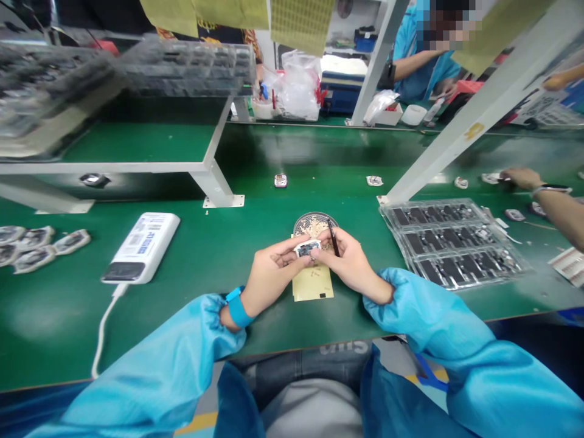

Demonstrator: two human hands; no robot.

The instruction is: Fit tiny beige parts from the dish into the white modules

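Between my hands is a small white-rimmed electronic unit [306,248] with dark parts inside. My left hand [269,274] is closed on its left side, fingers behind and thumb in front. My right hand [353,261] has its fingertips at the unit's right edge and also holds a slim black pen-like tool [333,236], pointing up. Just beyond my hands is a round dish [314,216] of small pale pieces. Below the unit, a yellow sheet [312,286] with a few tiny bits on it lies on the green table.
A white power bank [142,249] with a cable lies left, near several similar units [39,246]. Clear trays [451,240] of dark parts lie right. Metal posts [219,185] stand ahead. Another person's hand [524,178] touches a unit at far right.
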